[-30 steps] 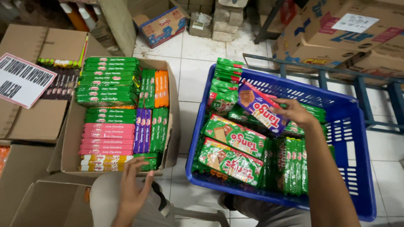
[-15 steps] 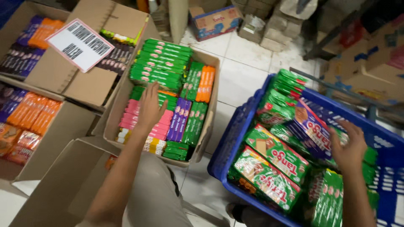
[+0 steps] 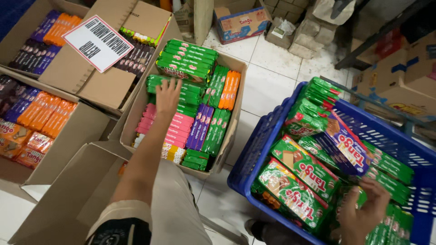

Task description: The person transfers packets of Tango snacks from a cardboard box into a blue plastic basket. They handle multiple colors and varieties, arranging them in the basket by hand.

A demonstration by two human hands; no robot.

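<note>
Glossy foil-like wrappers shine on the green packs [image 3: 290, 193] in the perforated blue plastic basket [image 3: 259, 159]. Matt brown cardboard box [image 3: 234, 118] holds more shiny packets [image 3: 200, 127]. Smooth pale floor tiles [image 3: 265, 86], slightly grubby.

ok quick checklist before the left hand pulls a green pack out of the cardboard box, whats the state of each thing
1. Left hand over the green packs in the cardboard box: ok, palm down on them.
2. Grip closed on a pack: not ok, fingers spread flat.
3. Right hand free: cannot tell, it rests among packs at the near end of the blue basket.
4. Room in the basket: not ok, packs piled to the rim.
5. Purple pack settled: cannot tell, it lies tilted on top.
6. Neighbouring pink packs undisturbed: ok, stacked in rows.
</note>
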